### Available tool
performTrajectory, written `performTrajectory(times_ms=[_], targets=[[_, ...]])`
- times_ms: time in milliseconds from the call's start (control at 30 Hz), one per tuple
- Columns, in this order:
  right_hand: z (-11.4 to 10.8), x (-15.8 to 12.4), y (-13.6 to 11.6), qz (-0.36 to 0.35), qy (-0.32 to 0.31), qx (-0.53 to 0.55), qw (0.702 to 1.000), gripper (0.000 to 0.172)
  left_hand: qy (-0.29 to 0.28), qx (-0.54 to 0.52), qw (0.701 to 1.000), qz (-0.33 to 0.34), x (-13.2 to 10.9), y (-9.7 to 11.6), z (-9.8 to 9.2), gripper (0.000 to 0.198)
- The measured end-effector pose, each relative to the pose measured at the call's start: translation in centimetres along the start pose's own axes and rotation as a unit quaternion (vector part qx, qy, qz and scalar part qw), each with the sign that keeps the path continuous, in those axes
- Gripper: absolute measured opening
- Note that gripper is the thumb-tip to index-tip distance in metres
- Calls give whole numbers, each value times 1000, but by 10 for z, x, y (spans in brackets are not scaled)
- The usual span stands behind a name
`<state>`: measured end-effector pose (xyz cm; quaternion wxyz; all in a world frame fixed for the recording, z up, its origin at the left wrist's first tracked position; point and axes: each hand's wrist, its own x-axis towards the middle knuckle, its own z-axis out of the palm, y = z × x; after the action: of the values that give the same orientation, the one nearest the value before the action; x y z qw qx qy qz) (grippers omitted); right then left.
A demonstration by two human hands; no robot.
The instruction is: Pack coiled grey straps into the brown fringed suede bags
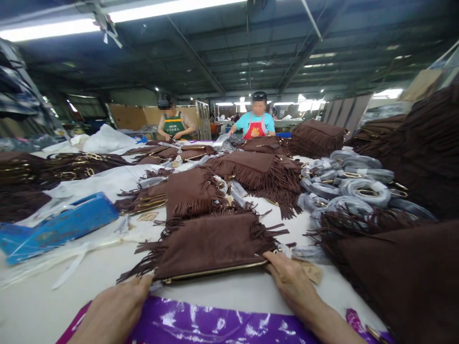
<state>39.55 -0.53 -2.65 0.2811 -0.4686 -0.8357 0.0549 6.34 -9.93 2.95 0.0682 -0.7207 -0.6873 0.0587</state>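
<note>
A brown fringed bag (211,243) lies flat on the white table before me, its gold zipper edge toward me. My left hand (116,306) is at the bag's near left corner, by the zipper pull, its fingers closed there. At the near right corner my right hand (289,274) grips the zipper end, thumb on top of the bag. A tan paper tag (311,271) lies beside the right hand. Below the bag, a shiny purple plastic sheet (215,322) stretches along the table's near side.
A blue tape dispenser (60,227) stands at left. More fringed bags (247,167) lie beyond. Plastic-wrapped coiled straps (364,191) are heaped at right, beside a large brown stack (423,157). Across the table work a person in a green apron (174,126) and another in a red apron (257,126).
</note>
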Motion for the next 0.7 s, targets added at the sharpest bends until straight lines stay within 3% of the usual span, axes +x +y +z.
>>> performTrajectory(times_ms=[100,167,233,333,433,567,700], targets=[[-1,1,-1,15,-4,23,1000,24,151,17,985,83,5,23,4,27],[-4,1,-2,27,-6,40,999,24,257,-41,945,200,19,57,9,27],[-8,2,-4,32,-14,55,998,23,299,-70,907,288,38,88,13,24],[-15,4,-9,30,-27,60,997,23,269,-50,919,284,63,109,6,20],[-21,7,-15,41,-46,48,997,25,251,-12,941,227,75,107,-10,19],[-29,10,-20,65,-83,57,993,24,198,55,964,171,77,105,-24,25],[-31,13,-21,80,-103,78,988,21,111,66,978,164,75,116,-18,38]])
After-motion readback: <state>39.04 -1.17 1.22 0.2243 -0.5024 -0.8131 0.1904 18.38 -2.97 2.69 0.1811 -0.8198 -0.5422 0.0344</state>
